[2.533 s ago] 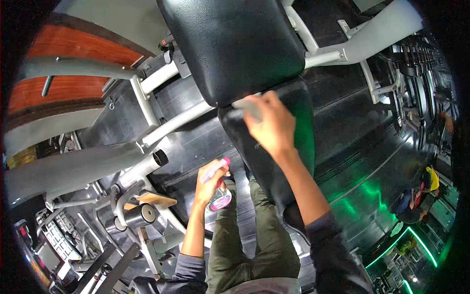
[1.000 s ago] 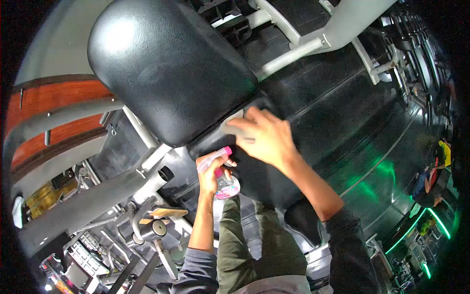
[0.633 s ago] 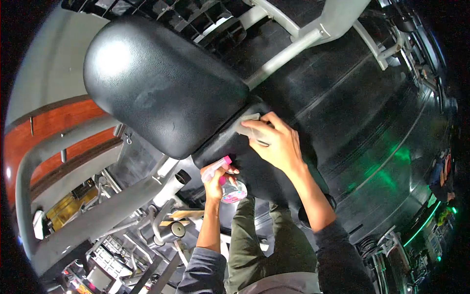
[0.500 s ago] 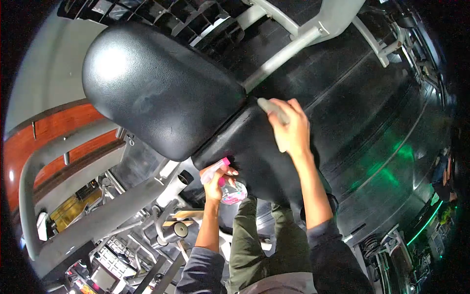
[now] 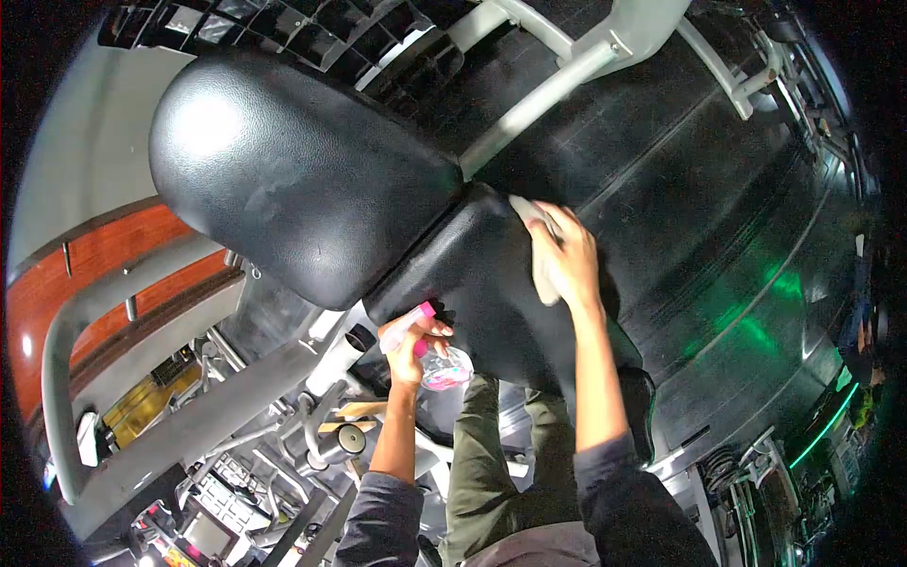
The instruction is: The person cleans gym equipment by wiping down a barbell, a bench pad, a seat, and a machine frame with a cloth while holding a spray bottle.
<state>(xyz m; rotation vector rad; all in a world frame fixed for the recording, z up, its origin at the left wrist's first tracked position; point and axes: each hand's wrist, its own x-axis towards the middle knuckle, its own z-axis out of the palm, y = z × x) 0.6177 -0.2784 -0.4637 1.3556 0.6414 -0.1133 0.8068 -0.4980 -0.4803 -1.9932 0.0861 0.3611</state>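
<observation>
My left hand (image 5: 409,354) is wrapped round the neck of a spray bottle (image 5: 448,369) with a pink trigger head and a clear body. The bottle is beside the near edge of a black padded seat (image 5: 477,274). In my right hand (image 5: 570,263) is a folded pale grey cloth (image 5: 542,269), held at the right side of the seat. Whether the whole cloth touches the padding, I cannot tell. A black padded backrest (image 5: 302,180) adjoins the seat at the upper left, with a dark seam between them.
A grey metal frame bar (image 5: 208,402) crosses the lower left, with a curved handle (image 5: 59,378) on it. Another silver tube (image 5: 539,109) runs behind the seat. Dark rubber flooring (image 5: 699,236) spreads to the right. More gym machines stand at the lower left.
My right hand has moved slightly down along the seat's right side, and the cloth has turned more upright. My left hand keeps the bottle in nearly the same place. The view has shifted slightly.
</observation>
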